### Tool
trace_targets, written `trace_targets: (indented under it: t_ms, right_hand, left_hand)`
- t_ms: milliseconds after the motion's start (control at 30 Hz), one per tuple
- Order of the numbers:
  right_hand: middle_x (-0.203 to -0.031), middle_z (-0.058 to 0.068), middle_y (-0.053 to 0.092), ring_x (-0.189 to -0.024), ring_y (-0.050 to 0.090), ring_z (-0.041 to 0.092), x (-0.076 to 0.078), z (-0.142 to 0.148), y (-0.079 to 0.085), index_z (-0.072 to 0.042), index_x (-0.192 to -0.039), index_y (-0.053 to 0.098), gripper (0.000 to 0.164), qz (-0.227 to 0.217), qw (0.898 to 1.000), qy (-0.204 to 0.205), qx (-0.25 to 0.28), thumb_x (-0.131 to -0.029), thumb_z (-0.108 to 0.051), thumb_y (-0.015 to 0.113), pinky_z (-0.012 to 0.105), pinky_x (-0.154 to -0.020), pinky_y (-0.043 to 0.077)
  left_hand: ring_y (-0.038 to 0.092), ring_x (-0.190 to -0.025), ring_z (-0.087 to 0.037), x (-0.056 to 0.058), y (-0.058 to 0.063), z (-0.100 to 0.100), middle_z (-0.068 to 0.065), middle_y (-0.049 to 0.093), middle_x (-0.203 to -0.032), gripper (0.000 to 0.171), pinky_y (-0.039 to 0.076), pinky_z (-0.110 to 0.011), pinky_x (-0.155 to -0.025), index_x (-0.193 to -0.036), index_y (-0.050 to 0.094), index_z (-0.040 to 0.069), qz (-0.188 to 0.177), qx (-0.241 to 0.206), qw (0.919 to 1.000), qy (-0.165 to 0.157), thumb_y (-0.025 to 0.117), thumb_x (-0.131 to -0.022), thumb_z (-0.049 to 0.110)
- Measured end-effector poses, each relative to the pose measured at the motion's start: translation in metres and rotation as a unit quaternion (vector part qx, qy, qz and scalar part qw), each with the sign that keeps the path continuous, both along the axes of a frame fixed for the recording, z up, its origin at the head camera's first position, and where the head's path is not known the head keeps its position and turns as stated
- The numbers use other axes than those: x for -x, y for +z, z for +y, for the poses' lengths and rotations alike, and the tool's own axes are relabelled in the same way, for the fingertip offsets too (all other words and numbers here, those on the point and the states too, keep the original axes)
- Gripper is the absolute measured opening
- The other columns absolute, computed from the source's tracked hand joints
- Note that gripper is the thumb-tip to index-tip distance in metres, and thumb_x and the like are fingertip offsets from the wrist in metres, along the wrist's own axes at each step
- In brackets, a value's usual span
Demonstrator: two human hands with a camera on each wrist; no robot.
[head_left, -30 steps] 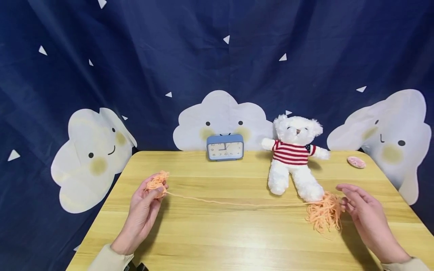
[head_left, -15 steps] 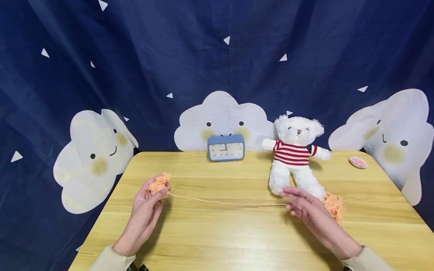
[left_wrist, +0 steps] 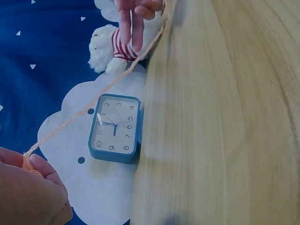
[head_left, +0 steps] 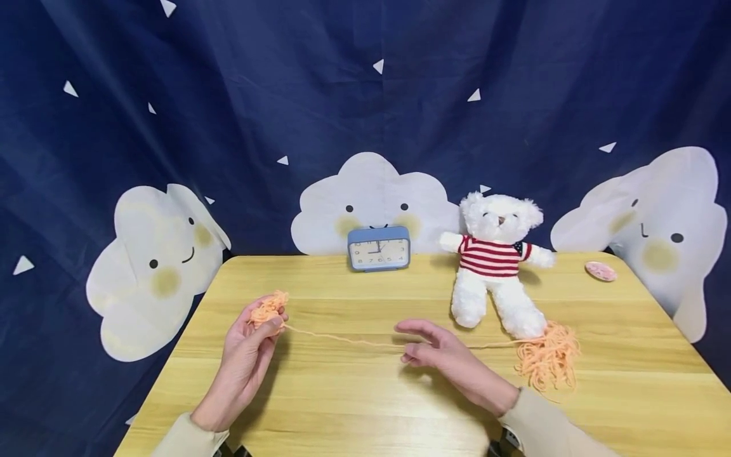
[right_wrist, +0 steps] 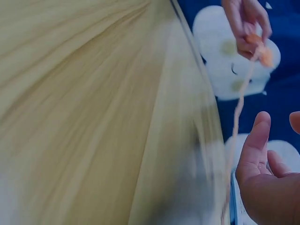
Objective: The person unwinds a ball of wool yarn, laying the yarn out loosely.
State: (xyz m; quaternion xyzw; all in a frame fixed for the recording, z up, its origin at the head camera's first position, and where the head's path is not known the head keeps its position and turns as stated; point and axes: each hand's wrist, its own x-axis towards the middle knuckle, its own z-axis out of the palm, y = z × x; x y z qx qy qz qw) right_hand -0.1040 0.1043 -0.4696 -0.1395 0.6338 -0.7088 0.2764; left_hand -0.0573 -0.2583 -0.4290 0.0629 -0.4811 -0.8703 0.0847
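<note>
My left hand (head_left: 242,358) grips a small bundle of peach-orange yarn (head_left: 267,310) between thumb and fingers, over the left part of the table. From it a single yarn strand (head_left: 342,339) runs right to a loose, tangled yarn pile (head_left: 549,358) lying by the teddy bear's foot. My right hand (head_left: 448,362) is over the middle of the table, its fingers spread apart and overlapping the strand in the head view. In the right wrist view, the strand (right_wrist: 238,117) passes beside the right thumb, outside any grasp.
A white teddy bear (head_left: 491,260) in a red-striped shirt sits at the back right. The blue alarm clock (head_left: 379,249) stands at the table's back edge. A small pink oval item (head_left: 601,271) lies at the far right. Behind the wooden table (head_left: 342,406) hangs a dark blue cloud-patterned curtain (head_left: 320,76).
My right hand has travelled left from beside the yarn pile, along the strand, to mid-table. The left hand still holds its bundle in nearly the same place.
</note>
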Motion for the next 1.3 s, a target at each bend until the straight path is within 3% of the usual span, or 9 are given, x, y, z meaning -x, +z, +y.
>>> trace_targets:
  t_ms: [233,533,733,967,1300]
  right_hand:
    - [-0.159,0.028,0.048,-0.114,0.071,0.03,0.002,-0.039,0.0,0.007,-0.157,0.047,0.06,0.011,0.999,0.045,0.014,-0.103,-0.007,0.069,0.041,-0.104,0.057]
    - [-0.154,0.027,0.054,-0.115,0.071,0.028,0.002,-0.074,0.001,0.008,-0.152,0.051,0.055,-0.04,0.995,0.076,0.048,-0.103,-0.008,0.069,0.044,-0.109,0.055]
    - [-0.135,0.025,0.068,-0.108,0.072,0.023,0.002,-0.083,0.005,0.013,-0.146,0.054,0.048,-0.075,0.993,0.069,0.06,-0.104,-0.005,0.07,0.043,-0.108,0.057]
    - [-0.11,0.016,0.076,-0.095,0.072,0.016,0.004,-0.08,0.006,0.014,-0.135,0.063,0.038,-0.079,0.994,0.048,0.065,-0.102,0.0,0.072,0.028,-0.091,0.06]
    - [-0.107,0.014,0.074,-0.089,0.069,0.014,0.006,-0.072,0.003,0.017,-0.127,0.064,0.032,-0.073,0.994,0.021,0.075,-0.103,-0.003,0.072,0.025,-0.084,0.06]
  left_hand:
    - [0.073,-0.105,-0.016,0.0,-0.001,-0.001,-0.012,0.065,-0.134,0.044,0.06,-0.019,-0.087,-0.141,0.055,0.002,0.001,-0.004,1.0,-0.004,0.057,-0.103,-0.019]
    - [0.073,-0.106,-0.015,0.002,0.0,0.0,-0.011,0.066,-0.134,0.044,0.06,-0.019,-0.088,-0.141,0.054,0.003,-0.01,-0.004,0.9999,-0.004,0.057,-0.103,-0.018]
    - [0.072,-0.106,-0.016,0.003,0.0,0.0,-0.012,0.064,-0.135,0.044,0.06,-0.02,-0.09,-0.142,0.053,0.002,-0.007,-0.007,0.9999,-0.006,0.056,-0.103,-0.018]
    - [0.071,-0.108,-0.017,0.004,0.001,-0.001,-0.013,0.062,-0.135,0.046,0.059,-0.021,-0.094,-0.143,0.05,0.001,-0.002,-0.008,0.9999,-0.006,0.056,-0.102,-0.02]
    - [0.072,-0.107,-0.016,0.003,-0.001,-0.002,-0.012,0.065,-0.134,0.043,0.06,-0.022,-0.092,-0.14,0.055,0.003,0.0,-0.007,1.0,-0.006,0.056,-0.103,-0.019]
